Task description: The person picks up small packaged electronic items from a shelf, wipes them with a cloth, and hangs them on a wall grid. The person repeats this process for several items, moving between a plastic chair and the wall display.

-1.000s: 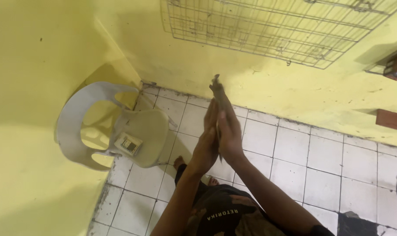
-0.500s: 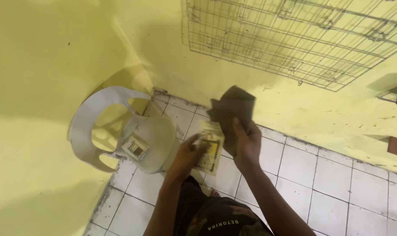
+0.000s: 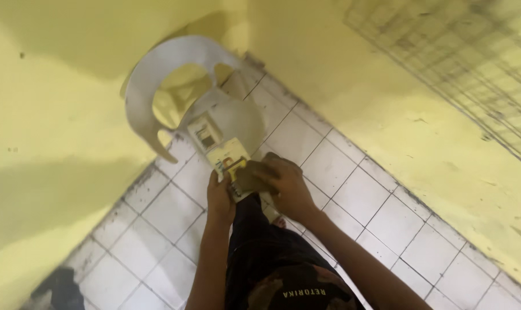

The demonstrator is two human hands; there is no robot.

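Observation:
My left hand [image 3: 220,198] grips the lower edge of a yellow-and-white printed packet [image 3: 229,158] held low in front of my body. My right hand [image 3: 289,186] lies over the packet's right side, pressing a dark, flat piece [image 3: 252,177] against it. Both hands touch the packet over the white tiled floor [image 3: 352,195]. A white plastic chair [image 3: 180,92] stands just beyond the hands, with a small white box [image 3: 203,133] on its seat.
Yellow walls [image 3: 53,143] meet in a corner behind the chair. A wire grid panel [image 3: 473,74] hangs on the right wall. A dark object [image 3: 62,287] lies on the floor at the lower left. My dark clothing fills the bottom centre.
My hands have come down from chest height to just above the floor. The dark piece, raised by my right hand before, now rests on the packet. The view has tilted down.

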